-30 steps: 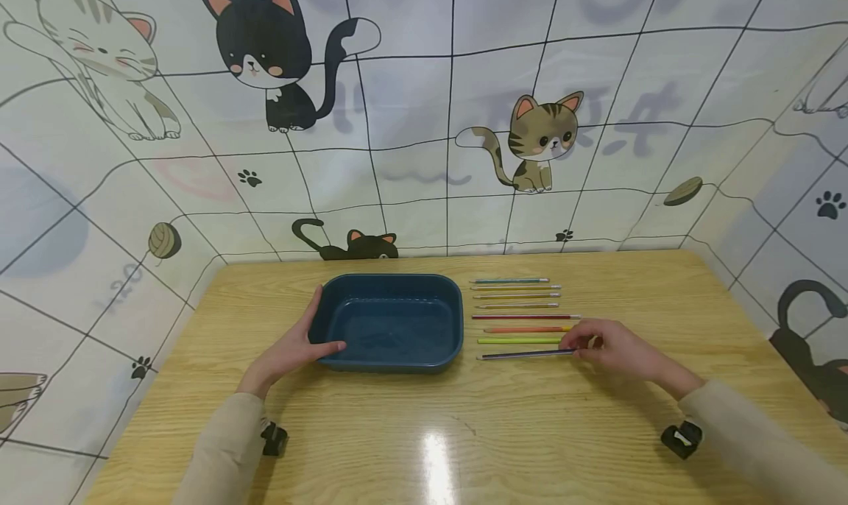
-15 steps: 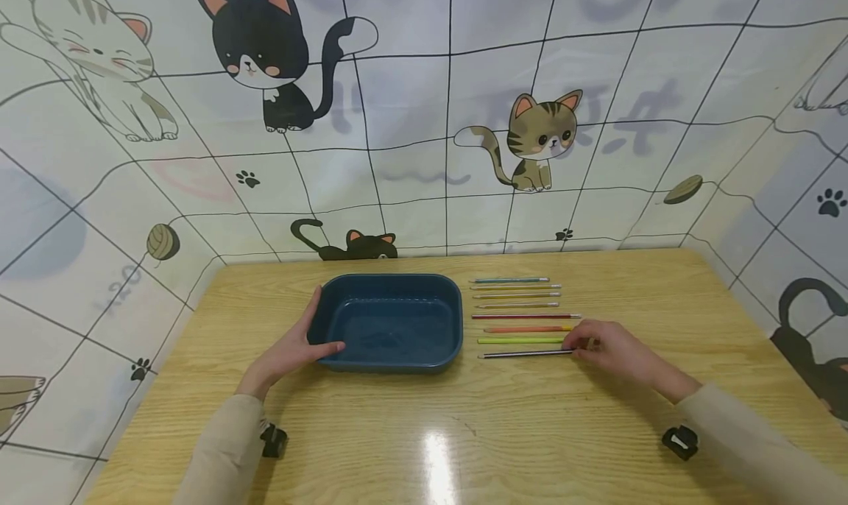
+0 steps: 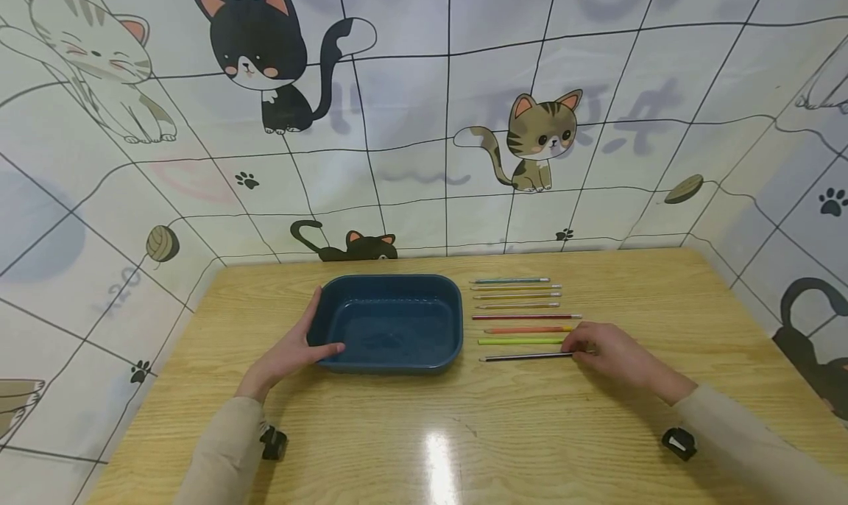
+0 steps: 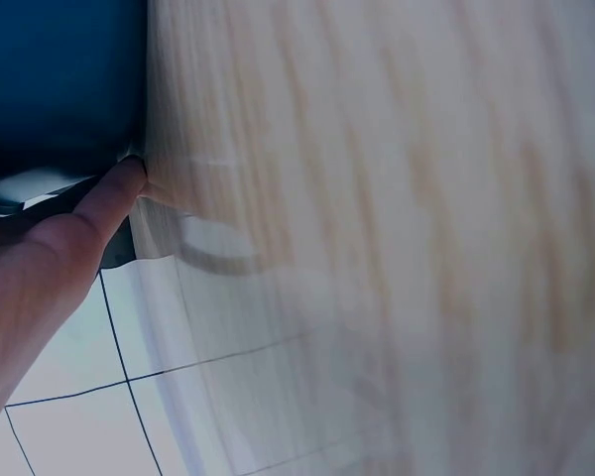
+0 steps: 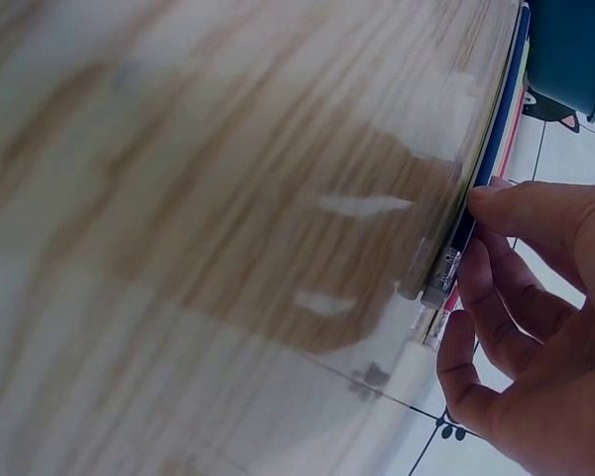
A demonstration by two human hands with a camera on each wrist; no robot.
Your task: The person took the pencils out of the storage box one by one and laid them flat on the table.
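Note:
In the head view, my left hand (image 3: 291,352) holds the left end of a dark blue rectangular dish (image 3: 391,361), with its thumb over the front left rim and its fingers along the left side. The left wrist view catches its thumb against the dish (image 4: 64,79). My right hand (image 3: 616,354) pinches a dark pencil (image 3: 526,357) near its eraser end, between thumb and fingers. This pencil lies level, nearest to me in a row of pencils. In the right wrist view its silvery ferrule and eraser (image 5: 442,278) stick out past the fingertips.
Beyond the held pencil lie a lime green pencil (image 3: 520,341), an orange one (image 3: 526,330), a dark red one (image 3: 523,316) and several thinner pencils (image 3: 517,296), roughly parallel. A cat-print sheet (image 3: 411,159) surrounds the wooden table (image 3: 371,446).
The dark pencil has shifted slightly to the right and towards me, and now lies closer to parallel with the others. My left hand and the dish have stayed put.

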